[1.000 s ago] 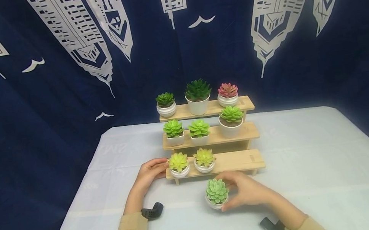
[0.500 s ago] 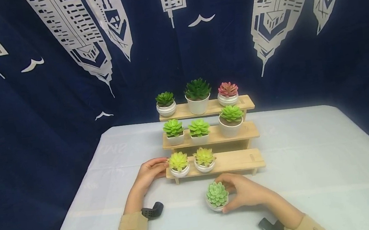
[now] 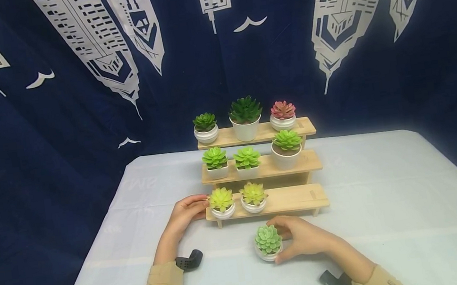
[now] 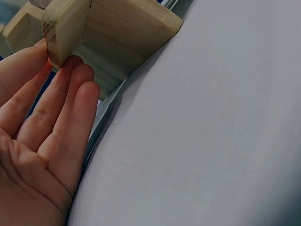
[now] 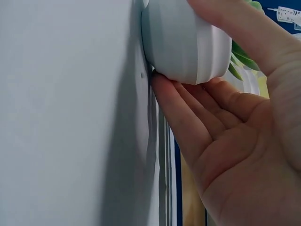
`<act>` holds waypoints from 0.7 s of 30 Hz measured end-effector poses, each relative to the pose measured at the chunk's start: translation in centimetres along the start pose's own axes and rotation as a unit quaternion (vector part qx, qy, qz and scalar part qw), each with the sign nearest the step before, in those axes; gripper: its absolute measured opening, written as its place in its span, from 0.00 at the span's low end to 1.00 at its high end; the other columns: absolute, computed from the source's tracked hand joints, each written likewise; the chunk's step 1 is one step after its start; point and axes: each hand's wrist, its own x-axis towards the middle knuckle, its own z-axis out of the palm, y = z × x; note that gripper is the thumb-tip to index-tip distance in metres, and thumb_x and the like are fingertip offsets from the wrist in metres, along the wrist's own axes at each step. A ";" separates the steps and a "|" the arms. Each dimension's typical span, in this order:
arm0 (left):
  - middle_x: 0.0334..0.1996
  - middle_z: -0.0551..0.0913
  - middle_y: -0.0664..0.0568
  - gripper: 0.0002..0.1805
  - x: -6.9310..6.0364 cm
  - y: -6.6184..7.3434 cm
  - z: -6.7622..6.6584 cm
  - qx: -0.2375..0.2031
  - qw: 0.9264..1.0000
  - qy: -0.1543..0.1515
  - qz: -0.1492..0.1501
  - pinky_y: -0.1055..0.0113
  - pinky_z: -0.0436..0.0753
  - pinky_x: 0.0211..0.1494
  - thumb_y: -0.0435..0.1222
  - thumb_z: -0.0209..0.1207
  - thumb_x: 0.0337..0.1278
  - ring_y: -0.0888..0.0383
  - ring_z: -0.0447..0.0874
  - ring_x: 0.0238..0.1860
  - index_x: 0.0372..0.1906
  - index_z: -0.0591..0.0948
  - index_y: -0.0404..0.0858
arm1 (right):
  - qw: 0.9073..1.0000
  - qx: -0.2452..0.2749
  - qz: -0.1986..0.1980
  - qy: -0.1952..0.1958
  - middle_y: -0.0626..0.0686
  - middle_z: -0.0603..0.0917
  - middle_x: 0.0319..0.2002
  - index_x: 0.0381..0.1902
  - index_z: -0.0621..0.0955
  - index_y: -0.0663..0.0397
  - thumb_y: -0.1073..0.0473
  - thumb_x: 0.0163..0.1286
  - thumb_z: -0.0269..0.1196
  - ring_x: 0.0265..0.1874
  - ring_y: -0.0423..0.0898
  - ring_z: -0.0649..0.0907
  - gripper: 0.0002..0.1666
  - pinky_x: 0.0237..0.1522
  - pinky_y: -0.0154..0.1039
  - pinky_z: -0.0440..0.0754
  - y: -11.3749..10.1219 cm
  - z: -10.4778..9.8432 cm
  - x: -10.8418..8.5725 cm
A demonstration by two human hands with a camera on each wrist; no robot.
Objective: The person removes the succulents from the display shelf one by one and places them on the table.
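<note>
In the head view my right hand [image 3: 304, 236] holds a pale green potted succulent [image 3: 268, 240] from its right side. Its round white pot [image 5: 181, 42] sits upright on the table, with the thumb on one side and the fingers on the other. My left hand [image 3: 184, 217] holds the left end of the lowest board of a three-tier wooden plant stand [image 3: 293, 199]. In the left wrist view the thumb and fingertips meet the corner of the wooden board [image 4: 68, 28]. Two yellow-green succulents [image 3: 221, 201] stand on that tier, at its left and middle.
Light green succulents [image 3: 247, 160] in white pots fill the middle tier. On the top tier are a dark green one [image 3: 245, 116], a smaller green one [image 3: 205, 127] and a pink one [image 3: 282, 114]. A navy curtain [image 3: 220, 77] hangs behind the white table [image 3: 389, 199].
My right hand and the pale green succulent have shifted very slightly toward the front of the table. The left hand stays at the end of the stand.
</note>
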 end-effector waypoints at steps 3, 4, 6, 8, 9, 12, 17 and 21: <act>0.43 0.83 0.43 0.20 0.0 0.0 0.0 -0.001 1.000 0.002 -0.001 0.59 0.84 0.46 0.32 0.62 0.57 0.54 0.84 0.41 0.53 0.76 0.25 | 1.000 -0.003 -0.003 -0.001 0.56 0.77 0.53 0.55 0.72 0.65 0.51 0.44 0.77 0.52 0.56 0.79 0.44 0.53 0.40 0.79 -0.1 0.0 0.0; 0.43 0.83 0.42 0.20 0.0 0.0 0.0 -0.001 1.000 0.001 -0.001 0.59 0.84 0.46 0.32 0.62 0.57 0.54 0.84 0.41 0.53 0.76 0.25 | 1.000 -0.004 -0.004 -0.002 0.56 0.77 0.53 0.55 0.72 0.65 0.51 0.44 0.77 0.52 0.56 0.79 0.44 0.54 0.40 0.78 -0.1 0.0 0.0; 0.43 0.83 0.42 0.20 0.0 0.0 0.0 -0.002 1.000 0.000 0.000 0.59 0.84 0.46 0.32 0.62 0.57 0.54 0.84 0.41 0.53 0.76 0.25 | 1.000 -0.005 -0.006 -0.003 0.56 0.77 0.52 0.55 0.73 0.64 0.51 0.44 0.77 0.52 0.55 0.79 0.43 0.54 0.40 0.78 -0.2 0.0 -0.1; 0.42 0.83 0.43 0.20 0.0 0.0 0.0 -0.002 1.000 -0.001 -0.001 0.59 0.84 0.46 0.31 0.62 0.57 0.54 0.84 0.41 0.52 0.76 0.25 | 1.000 -0.007 -0.007 -0.005 0.56 0.77 0.52 0.54 0.73 0.64 0.51 0.44 0.77 0.52 0.55 0.79 0.42 0.55 0.40 0.77 -0.2 0.0 -0.1; 0.42 0.84 0.43 0.20 0.0 -0.1 0.0 -0.002 1.000 -0.001 0.000 0.60 0.84 0.46 0.31 0.62 0.57 0.54 0.84 0.41 0.52 0.76 0.25 | 1.000 -0.009 -0.006 -0.005 0.56 0.77 0.52 0.54 0.73 0.64 0.50 0.44 0.77 0.52 0.54 0.79 0.42 0.55 0.40 0.77 -0.3 0.0 -0.1; 0.42 0.84 0.43 0.20 0.1 -0.1 0.0 -0.002 1.000 -0.002 0.000 0.60 0.84 0.46 0.31 0.62 0.57 0.54 0.84 0.41 0.52 0.76 0.25 | 1.000 -0.019 -0.002 -0.005 0.56 0.77 0.53 0.55 0.72 0.64 0.49 0.44 0.77 0.52 0.54 0.79 0.44 0.54 0.40 0.78 -0.5 -0.2 -0.2; 0.42 0.83 0.43 0.20 0.1 -0.2 0.0 0.001 1.000 -0.001 -0.003 0.60 0.84 0.46 0.31 0.62 0.57 0.54 0.84 0.41 0.53 0.75 0.24 | 0.999 -0.046 0.007 -0.002 0.58 0.76 0.55 0.58 0.72 0.63 0.47 0.43 0.77 0.50 0.54 0.80 0.47 0.54 0.44 0.78 -1.0 -0.8 -0.4; 0.43 0.83 0.42 0.21 0.0 0.0 0.0 0.001 1.000 -0.002 -0.003 0.60 0.84 0.46 0.32 0.62 0.57 0.54 0.84 0.41 0.53 0.75 0.25 | 0.998 -0.064 0.007 0.001 0.56 0.76 0.56 0.59 0.72 0.60 0.47 0.43 0.77 0.50 0.52 0.80 0.47 0.54 0.45 0.78 -1.5 -1.3 -0.6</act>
